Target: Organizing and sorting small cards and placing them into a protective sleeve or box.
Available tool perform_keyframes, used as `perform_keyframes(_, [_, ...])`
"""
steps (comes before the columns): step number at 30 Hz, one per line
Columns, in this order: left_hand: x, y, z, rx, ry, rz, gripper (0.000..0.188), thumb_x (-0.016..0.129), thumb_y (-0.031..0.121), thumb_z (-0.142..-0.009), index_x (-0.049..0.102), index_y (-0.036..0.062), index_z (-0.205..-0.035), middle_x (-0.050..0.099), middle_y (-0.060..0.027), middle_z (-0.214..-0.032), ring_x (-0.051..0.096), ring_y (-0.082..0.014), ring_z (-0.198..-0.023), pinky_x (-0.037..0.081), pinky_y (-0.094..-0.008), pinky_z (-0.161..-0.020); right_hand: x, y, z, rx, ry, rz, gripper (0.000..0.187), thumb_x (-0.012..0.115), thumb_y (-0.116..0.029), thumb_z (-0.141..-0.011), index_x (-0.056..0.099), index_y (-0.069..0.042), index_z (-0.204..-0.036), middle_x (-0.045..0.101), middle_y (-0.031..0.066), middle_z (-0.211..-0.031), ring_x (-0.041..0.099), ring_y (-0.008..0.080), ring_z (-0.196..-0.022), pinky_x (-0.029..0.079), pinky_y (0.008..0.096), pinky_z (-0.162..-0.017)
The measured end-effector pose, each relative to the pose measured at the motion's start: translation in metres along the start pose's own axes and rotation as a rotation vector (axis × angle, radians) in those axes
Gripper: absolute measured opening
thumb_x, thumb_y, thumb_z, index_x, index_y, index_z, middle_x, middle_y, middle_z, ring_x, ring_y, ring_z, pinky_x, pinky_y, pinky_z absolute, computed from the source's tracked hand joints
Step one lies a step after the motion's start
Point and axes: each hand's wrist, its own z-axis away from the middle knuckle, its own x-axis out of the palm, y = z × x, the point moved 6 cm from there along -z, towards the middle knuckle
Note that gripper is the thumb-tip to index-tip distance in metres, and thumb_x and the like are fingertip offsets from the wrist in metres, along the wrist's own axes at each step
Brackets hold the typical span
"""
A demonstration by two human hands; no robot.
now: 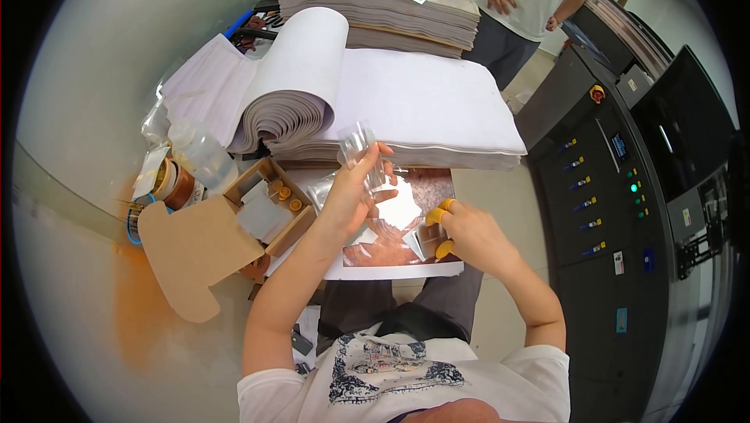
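Pinching clear plastic (358,139) (left hand (358,187)) and some brownish piece (429,242) (right hand (475,237)), the fingers (444,249) could totally fumble either if grip slackens.

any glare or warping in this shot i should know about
Head view: fisheye warping, with black curved borders at the sides and the dark cabinet slanting; head view, glare: bright glints on the clear plastic in the left hand; head view, right: a pale streak on the black panel, perhaps a reflection.
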Motion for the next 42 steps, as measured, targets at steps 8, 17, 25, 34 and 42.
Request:
perform_keyframes(8, [-0.001,-0.001,0.000,-0.004,0.017,-0.011,0.024,0.051,0.036,-0.093,0.054,0.0125,-0.099,0.055,0.0024,-0.076,0.057,-0.0077,-0.071,0.051,-0.0240,-0.060,0.007,0.012,0.009,-0.021,-0.002,-0.066,0.036,0.071,-0.011,-0.066,0.061,-0.006,-0.101,0.056,0.0109,-0.098,0.058,0.0285,-0.087,0.048,0.0370,-0.073])
perform_keyframes(17, [-0.002,-0.004,-0.002,-0.016,0.029,-0.022,0.023,0.050,0.034,-0.093,0.054,0.0129,-0.099,0.055,0.0026,-0.076,0.057,-0.0081,-0.071,0.050,-0.0245,-0.060,0.006,0.012,0.011,-0.014,-0.028,-0.192,0.042,0.071,-0.011,-0.069,0.059,-0.005,-0.109,0.053,0.0123,-0.103,0.058,0.0292,-0.084,0.048,0.0365,-0.073])
perform_keyframes(25, [-0.002,-0.001,-0.001,-0.001,0.025,-0.026,0.022,0.048,0.034,-0.094,0.054,0.0128,-0.098,0.054,0.0025,-0.076,0.057,-0.0083,-0.071,0.049,-0.0246,-0.060,0.014,0.023,0.006,0.008,-0.189,-0.414,0.047,0.075,-0.008,-0.068,0.058,-0.002,-0.112,0.052,0.0129,-0.099,0.059,0.0254,-0.079,0.049,0.0330,-0.071])
perform_keyframes(34, [-0.003,-0.003,-0.002,-0.012,0.031,-0.022,0.022,0.047,0.033,-0.095,0.054,0.0121,-0.098,0.054,0.0019,-0.076,0.056,-0.0087,-0.071,0.050,-0.0237,-0.058,0.014,0.021,0.006,-0.008,-0.212,-0.428,0.048,0.078,-0.005,-0.062,0.061,0.002,-0.107,0.053,0.0143,-0.097,0.058,0.0263,-0.077,0.049,0.0334,-0.072])
perform_keyframes(42, [-0.004,-0.004,-0.003,-0.012,0.020,-0.017,0.023,0.047,0.033,-0.094,0.054,0.0121,-0.098,0.053,0.0018,-0.075,0.056,-0.0092,-0.071,0.050,-0.0234,-0.058,0.011,0.020,0.007,-0.025,-0.157,-0.295,0.040,0.077,-0.010,-0.064,0.064,0.003,-0.100,0.055,0.0153,-0.094,0.058,0.0307,-0.078,0.049,0.0355,-0.072])
